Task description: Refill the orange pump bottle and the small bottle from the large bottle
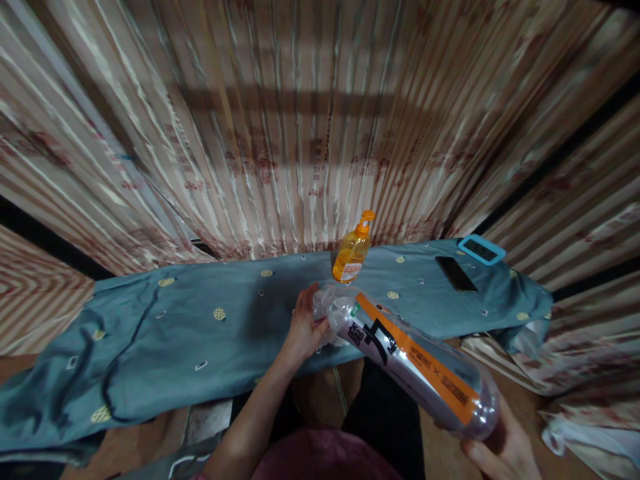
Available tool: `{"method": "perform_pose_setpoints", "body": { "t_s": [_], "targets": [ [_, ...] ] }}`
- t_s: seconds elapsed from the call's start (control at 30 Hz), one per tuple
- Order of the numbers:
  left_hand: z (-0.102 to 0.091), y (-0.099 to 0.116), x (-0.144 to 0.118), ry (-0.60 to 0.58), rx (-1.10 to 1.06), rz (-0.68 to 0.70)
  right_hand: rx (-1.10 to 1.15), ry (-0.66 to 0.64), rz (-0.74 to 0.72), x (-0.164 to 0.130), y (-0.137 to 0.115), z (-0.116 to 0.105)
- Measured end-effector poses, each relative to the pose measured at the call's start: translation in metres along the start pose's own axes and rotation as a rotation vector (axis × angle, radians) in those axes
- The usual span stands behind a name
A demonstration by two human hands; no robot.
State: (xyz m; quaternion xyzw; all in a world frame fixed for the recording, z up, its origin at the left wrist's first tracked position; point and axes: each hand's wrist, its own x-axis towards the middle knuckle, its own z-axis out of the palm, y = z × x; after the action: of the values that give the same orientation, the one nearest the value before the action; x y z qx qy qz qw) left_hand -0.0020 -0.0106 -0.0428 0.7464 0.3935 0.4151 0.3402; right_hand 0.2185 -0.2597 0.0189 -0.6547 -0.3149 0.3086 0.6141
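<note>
A large clear plastic bottle [410, 357] with an orange, black and white label lies tilted in front of me, its neck pointing away. My right hand [505, 447] grips its base at the lower right. My left hand [306, 327] is closed around the cap end of the neck. The bottle looks empty. Just beyond the neck stands an orange pump bottle [351, 253] on the blue cloth [200, 327].
The blue cloth with small yellow dots covers a long low surface. A black phone [456, 273] and a device in a light blue case [481, 249] lie at its right end. Striped curtains [300, 120] hang close behind. White bags [590, 427] sit lower right.
</note>
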Motion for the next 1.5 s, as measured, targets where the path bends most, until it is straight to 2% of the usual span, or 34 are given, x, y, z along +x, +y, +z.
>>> {"method": "perform_pose_setpoints", "body": {
  "t_s": [0.1,0.23,0.57,0.97,1.1,1.33,1.4,1.5],
  "targets": [
    [0.0,0.0,0.0,-0.003,-0.003,0.006,0.005,0.019,0.009,-0.004,-0.004,0.003],
    [0.001,0.0,0.0,0.01,-0.006,-0.011,0.023,-0.019,0.009,-0.005,-0.004,0.004],
    [0.003,-0.005,0.0,0.016,-0.008,-0.054,0.105,-0.076,-0.092,0.007,0.026,-0.013],
    [0.002,-0.004,0.001,0.022,0.001,-0.03,0.135,-0.061,-0.155,0.011,0.007,-0.005],
    [0.001,-0.001,0.003,0.017,0.001,-0.013,0.097,-0.047,-0.195,0.01,0.01,-0.006],
    [-0.001,0.005,0.006,-0.008,0.003,0.028,0.009,-0.159,-0.11,0.009,0.022,-0.021],
    [-0.001,0.005,0.006,-0.009,0.008,0.012,0.038,-0.114,-0.082,0.005,0.014,-0.014],
    [-0.001,0.005,0.006,-0.01,0.011,0.002,0.086,0.089,0.045,-0.004,-0.005,0.007]
  ]
}}
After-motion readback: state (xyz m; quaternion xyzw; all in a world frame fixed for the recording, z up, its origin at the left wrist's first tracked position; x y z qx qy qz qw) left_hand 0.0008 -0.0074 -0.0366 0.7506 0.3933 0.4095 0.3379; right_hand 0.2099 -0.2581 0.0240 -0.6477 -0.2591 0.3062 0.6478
